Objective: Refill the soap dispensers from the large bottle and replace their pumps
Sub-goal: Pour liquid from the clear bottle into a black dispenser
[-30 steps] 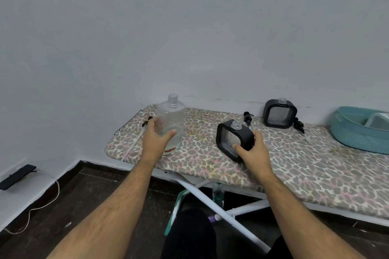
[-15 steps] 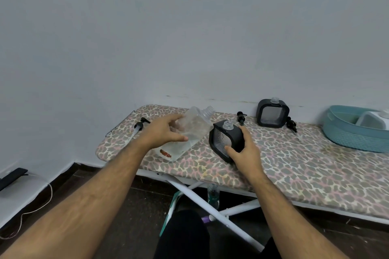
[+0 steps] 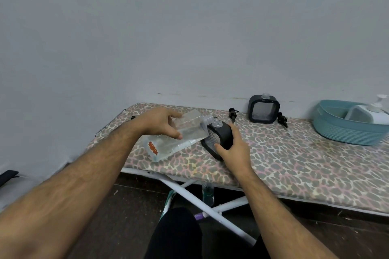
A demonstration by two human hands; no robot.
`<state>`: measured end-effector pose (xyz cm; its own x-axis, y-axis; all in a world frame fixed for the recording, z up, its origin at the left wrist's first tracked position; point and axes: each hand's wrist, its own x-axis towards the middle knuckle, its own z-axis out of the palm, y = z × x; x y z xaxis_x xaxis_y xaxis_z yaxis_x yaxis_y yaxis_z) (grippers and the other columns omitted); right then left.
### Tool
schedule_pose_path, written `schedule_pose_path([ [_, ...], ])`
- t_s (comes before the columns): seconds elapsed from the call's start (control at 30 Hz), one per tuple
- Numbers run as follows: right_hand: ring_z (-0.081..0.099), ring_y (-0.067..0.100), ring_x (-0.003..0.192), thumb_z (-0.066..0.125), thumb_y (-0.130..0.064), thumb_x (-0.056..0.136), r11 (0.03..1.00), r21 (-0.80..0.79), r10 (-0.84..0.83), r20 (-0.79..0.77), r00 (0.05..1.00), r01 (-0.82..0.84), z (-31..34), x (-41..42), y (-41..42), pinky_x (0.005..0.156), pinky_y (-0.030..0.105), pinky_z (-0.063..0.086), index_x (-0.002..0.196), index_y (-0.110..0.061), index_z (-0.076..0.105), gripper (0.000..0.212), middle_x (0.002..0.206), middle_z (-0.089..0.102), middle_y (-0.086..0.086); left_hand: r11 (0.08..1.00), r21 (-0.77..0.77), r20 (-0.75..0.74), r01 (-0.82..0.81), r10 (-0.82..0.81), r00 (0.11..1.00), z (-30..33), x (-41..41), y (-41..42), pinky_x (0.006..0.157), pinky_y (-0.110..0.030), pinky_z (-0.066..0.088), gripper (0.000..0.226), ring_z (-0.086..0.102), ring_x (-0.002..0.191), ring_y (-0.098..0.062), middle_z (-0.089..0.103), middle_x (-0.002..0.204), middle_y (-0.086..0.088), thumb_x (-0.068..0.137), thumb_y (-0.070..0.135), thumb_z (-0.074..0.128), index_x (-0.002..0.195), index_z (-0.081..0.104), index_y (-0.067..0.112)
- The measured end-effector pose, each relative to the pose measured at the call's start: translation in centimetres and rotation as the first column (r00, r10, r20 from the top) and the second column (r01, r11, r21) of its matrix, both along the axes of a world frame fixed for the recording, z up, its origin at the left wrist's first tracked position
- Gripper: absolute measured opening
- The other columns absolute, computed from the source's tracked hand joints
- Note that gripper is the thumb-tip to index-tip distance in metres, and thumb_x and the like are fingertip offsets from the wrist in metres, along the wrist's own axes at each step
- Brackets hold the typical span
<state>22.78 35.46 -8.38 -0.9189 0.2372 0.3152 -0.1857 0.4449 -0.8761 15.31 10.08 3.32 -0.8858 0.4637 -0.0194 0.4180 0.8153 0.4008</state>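
My left hand [image 3: 161,123] grips the large clear bottle [image 3: 185,134], tipped far over to the right so its open neck sits right beside the open neck of the near black square dispenser [image 3: 221,135]. My right hand [image 3: 233,149] holds that dispenser tilted on the ironing board [image 3: 294,164]. A second black dispenser [image 3: 264,111] stands upright at the back with its neck open. One black pump [image 3: 233,114] lies behind the near dispenser, another black pump [image 3: 282,119] right of the far one.
A teal basket [image 3: 345,130] holding a white pump bottle [image 3: 376,111] stands at the board's right end. The wall runs close behind. White board legs and a small bottle [image 3: 207,193] are under the board. A dark device [image 3: 7,175] lies at far left.
My left hand has lifted the large bottle from upright and tipped it rightward until its neck meets the near dispenser's neck. My right hand kept hold of that dispenser.
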Motion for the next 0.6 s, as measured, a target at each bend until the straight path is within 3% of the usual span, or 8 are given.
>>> schedule_pose_path([
  [0.17,0.06,0.001,0.097,0.077,-0.024,0.081,1.0,0.0,0.001,0.015,1.0,-0.001,0.0,-0.1,0.0,0.076,0.0,0.039,0.146,-0.037,0.035,0.079,0.113,0.061,-0.019,0.999,-0.036,-0.048,-0.012,0.01,0.999,0.7,-0.3,0.4,0.073,-0.021,0.042,0.086,0.059,0.087,0.006,0.069,0.085,0.02,0.064,0.051,0.086,0.14,0.053,0.028],
  [0.37,0.06,0.004,0.104,0.076,-0.025,0.081,1.0,0.009,-0.001,0.014,1.0,0.001,-0.1,-0.2,0.1,0.087,0.012,0.043,0.15,-0.034,0.032,0.082,0.123,0.063,-0.014,0.995,-0.101,-0.042,-0.015,0.011,0.999,1.9,-0.5,1.1,0.068,-0.019,0.04,0.087,0.058,0.083,0.003,0.065,0.088,0.019,0.066,0.051,0.085,0.142,0.051,0.026],
  [0.5,0.058,0.001,0.1,0.076,-0.024,0.081,1.0,0.023,0.001,-0.005,1.0,-0.001,-0.2,-0.2,0.1,0.08,0.002,0.039,0.148,-0.035,0.034,0.081,0.117,0.059,-0.02,0.989,-0.145,-0.032,-0.02,0.016,0.999,2.6,-0.7,1.3,0.083,-0.029,0.047,0.088,0.062,0.092,-0.009,0.069,0.096,0.012,0.066,0.051,0.085,0.142,0.05,0.026],
  [0.6,0.06,0.004,0.102,0.076,-0.025,0.081,0.999,0.038,0.007,-0.002,1.0,-0.007,-0.2,-0.2,0.2,0.083,0.01,0.045,0.146,-0.035,0.035,0.077,0.12,0.061,-0.017,0.984,-0.177,-0.029,-0.02,0.015,0.999,3.0,-0.8,1.1,0.089,-0.033,0.048,0.088,0.063,0.095,-0.012,0.069,0.097,0.011,0.066,0.052,0.084,0.142,0.05,0.027],
])
